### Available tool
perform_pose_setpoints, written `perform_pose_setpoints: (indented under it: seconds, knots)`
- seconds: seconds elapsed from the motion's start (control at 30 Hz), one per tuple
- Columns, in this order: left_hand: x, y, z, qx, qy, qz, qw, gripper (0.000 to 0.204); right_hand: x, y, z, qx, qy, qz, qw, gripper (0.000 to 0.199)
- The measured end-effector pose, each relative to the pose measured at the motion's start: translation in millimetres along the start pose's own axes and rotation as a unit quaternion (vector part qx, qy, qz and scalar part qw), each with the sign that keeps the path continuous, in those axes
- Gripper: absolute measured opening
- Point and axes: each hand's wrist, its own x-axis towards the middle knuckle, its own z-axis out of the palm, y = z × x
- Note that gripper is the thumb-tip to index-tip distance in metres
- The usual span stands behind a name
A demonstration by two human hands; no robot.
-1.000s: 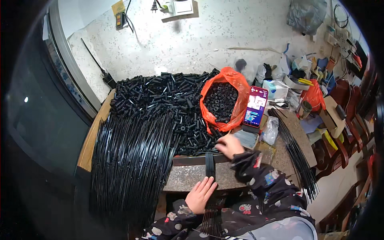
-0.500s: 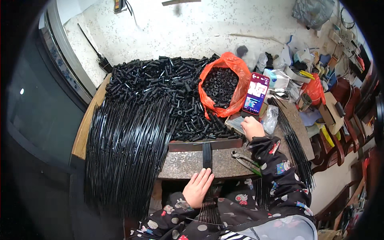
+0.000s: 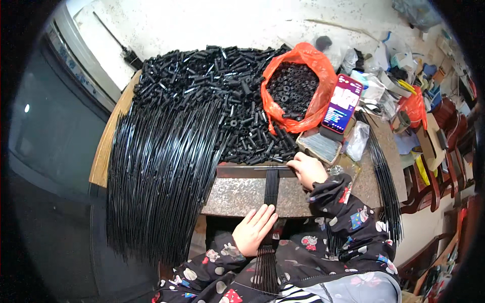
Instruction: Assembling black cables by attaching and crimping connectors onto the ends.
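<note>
A flat row of thin black rods (image 3: 271, 189) runs from the dark bar (image 3: 237, 172) at the table's middle down over the front edge to my lap. My left hand (image 3: 254, 231) lies flat across these rods, fingers stretched out. At the bar's right end is my right hand (image 3: 309, 170), its fingers closed together at the top edge. A thin dark strip shows along that edge by the fingertips; what they grip, if anything, is too small to make out. Behind the bar spreads a big heap of short black tubular parts (image 3: 202, 76).
Many long black rods (image 3: 156, 182) hang over the front edge at left; another bundle (image 3: 384, 174) lies at right. An orange bag (image 3: 267, 103) holds small black rings. A phone (image 3: 341, 103) stands beside it, above a small box of thin pins (image 3: 323, 145). Clutter fills the right side.
My right hand has moved left and nearer, from below the phone to the bar's end, uncovering the box of pins. The green-handled pliers no longer show. My left hand stays on the rods.
</note>
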Motion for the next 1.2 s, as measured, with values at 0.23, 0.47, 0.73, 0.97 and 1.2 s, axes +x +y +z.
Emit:
perform_pose_setpoints:
  seconds: [0.23,0.47,0.73,0.97,1.2]
  knots:
    - [4,-3,-4,-0.047,0.007,0.01,0.999,0.073,4,-3,-4,0.0,0.002,0.01,1.0,0.018]
    - [2,0,-3,-0.057,-0.004,0.005,0.998,0.074,1,-2,-4,0.029,0.007,0.027,0.999,0.017]
    - [3,0,-2,-0.056,-0.007,0.006,0.998,0.074,4,-2,-3,0.021,-0.004,0.004,1.0,0.017]
    - [-1,2,-2,-0.05,-0.009,0.009,0.999,0.07,17,6,-5,0.05,-0.073,-0.099,0.991,0.015]
    - [-5,2,1,-0.046,-0.005,0.015,0.999,0.071,15,-7,-3,0.002,-0.067,-0.064,0.996,0.015]
